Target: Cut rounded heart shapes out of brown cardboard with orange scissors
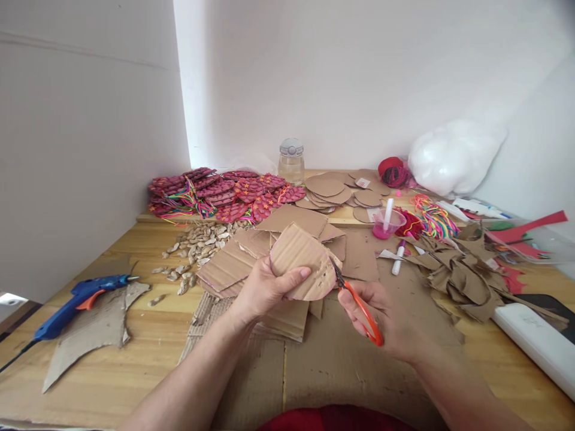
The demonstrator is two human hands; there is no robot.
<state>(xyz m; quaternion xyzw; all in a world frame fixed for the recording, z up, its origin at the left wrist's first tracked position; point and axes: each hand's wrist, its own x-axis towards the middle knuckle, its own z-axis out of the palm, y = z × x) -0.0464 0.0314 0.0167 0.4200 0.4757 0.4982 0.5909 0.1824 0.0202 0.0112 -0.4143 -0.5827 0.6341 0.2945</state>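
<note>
My left hand (274, 284) grips a partly rounded piece of corrugated cardboard (299, 254), its thumb lying across the front. A thin purplish line follows part of the piece's edge. In my right hand (371, 308) are orange-handled scissors (366, 314), their dark blades at the right edge of the cardboard. How far the blades are apart is hard to make out. Behind and below the held piece lie several cut cardboard pieces (229, 263), some with purple marked lines. A large flat cardboard sheet (341, 365) lies under both hands.
A blue glue gun (76, 302) rests on a cardboard scrap (90, 341) at left. Peanut-like shells (197, 245), decorated pink discs (242, 191), a jar (291, 161) and cardboard circles (327, 185) stand behind. Cardboard offcuts (467, 275), a marker (398, 258) and a white bar (534, 341) are at right.
</note>
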